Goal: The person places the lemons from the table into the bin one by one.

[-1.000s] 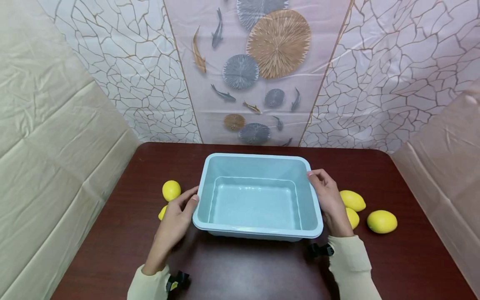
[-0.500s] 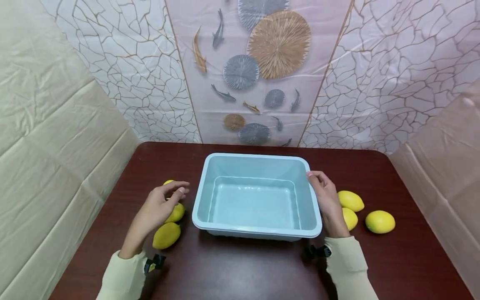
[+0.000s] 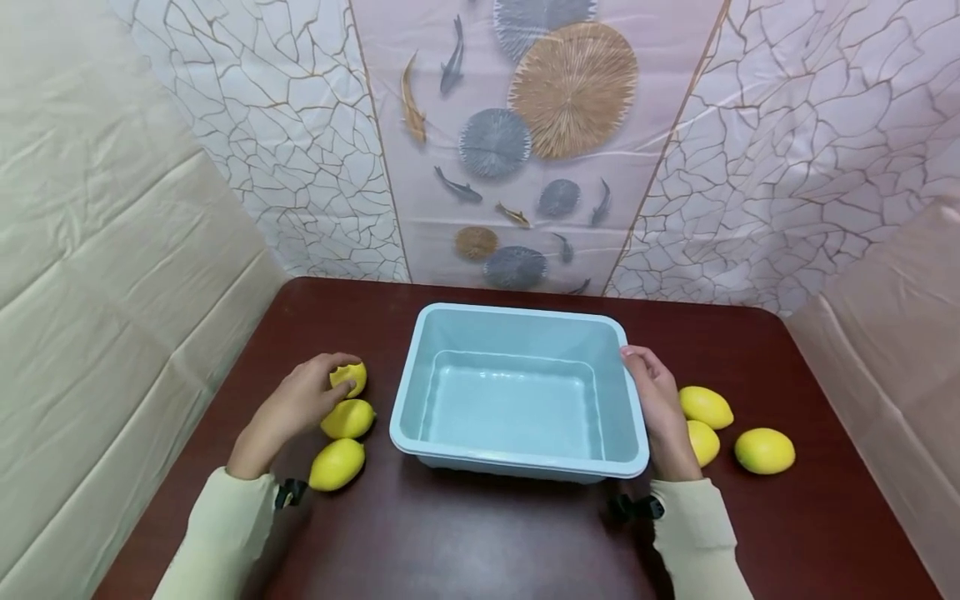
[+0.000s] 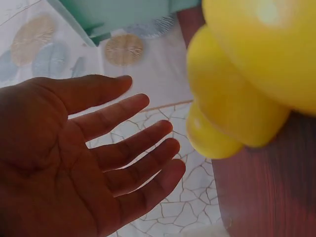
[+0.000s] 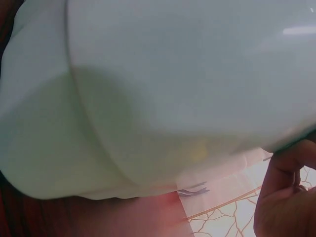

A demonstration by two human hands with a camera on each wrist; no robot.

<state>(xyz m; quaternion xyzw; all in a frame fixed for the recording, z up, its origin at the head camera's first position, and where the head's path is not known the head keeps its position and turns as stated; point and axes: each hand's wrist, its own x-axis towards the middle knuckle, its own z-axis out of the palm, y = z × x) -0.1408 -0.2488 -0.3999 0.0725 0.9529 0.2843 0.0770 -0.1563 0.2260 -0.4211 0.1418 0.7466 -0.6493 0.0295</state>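
Note:
A light blue plastic basin (image 3: 517, 408), with nothing in it, stands in the middle of the table. My right hand (image 3: 660, 404) grips its right rim, thumb on top; in the right wrist view the basin's side (image 5: 173, 89) fills most of the picture. On the left, three lemons form a row: a far lemon (image 3: 358, 379), a middle lemon (image 3: 348, 418) and a near lemon (image 3: 337, 465). Over the far lemon hovers my left hand (image 3: 296, 404), hiding part of it. The left wrist view shows that hand (image 4: 98, 148) with fingers loosely spread, apart from the lemons.
To the right of my right hand lie three more lemons, a back lemon (image 3: 707, 407), one partly behind the wrist (image 3: 702, 442) and an outer lemon (image 3: 765, 451). Patterned cloth (image 3: 510, 167) hangs behind the dark wooden table (image 3: 480, 533), with beige cloth (image 3: 112, 292) at the sides.
My left hand has let go of the basin's left rim and moved left to the far lemon, uncovering the other two. My right hand stays on the right rim.

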